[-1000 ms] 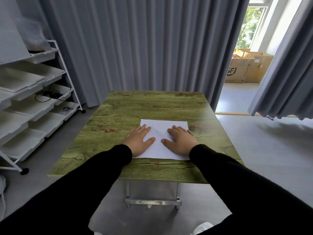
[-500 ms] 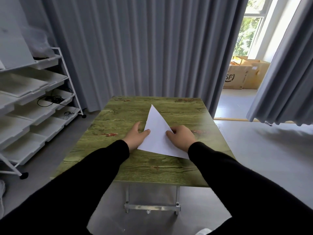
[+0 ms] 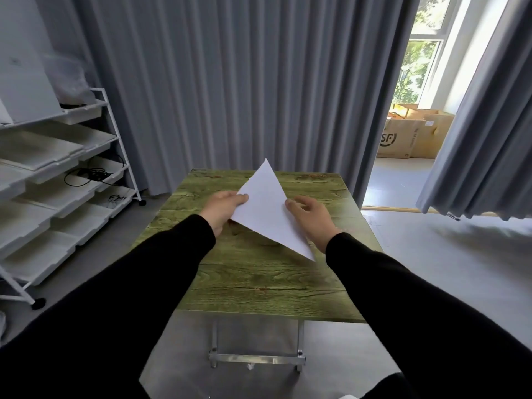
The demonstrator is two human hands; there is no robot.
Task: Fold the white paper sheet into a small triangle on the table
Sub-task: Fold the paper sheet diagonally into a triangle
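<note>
Grey curtains fill the top of the frame, parted at the upper right onto a bright doorway. Below them, at centre, stands the green wood-grain tabletop on a metal frame. At the left edge a white rack carries shallow white trays; one middle tray holds a tangle of black cable, a lower one a smaller dark cable, and the others look bare. Through the doorway at the upper right sit brown cardboard boxes, their flaps open; what is inside cannot be made out.

Two black sleeves reach in from the bottom corners. The left hand pinches the left corner of the paper between thumb and fingers. The right hand lies along the paper's right edge with its fingers loosely curled; whether it grips the sheet cannot be told.

The paper is white and shows as a long triangle, raised over the middle of the tabletop, one tip pointing up toward the curtains and the other down to the lower right.
</note>
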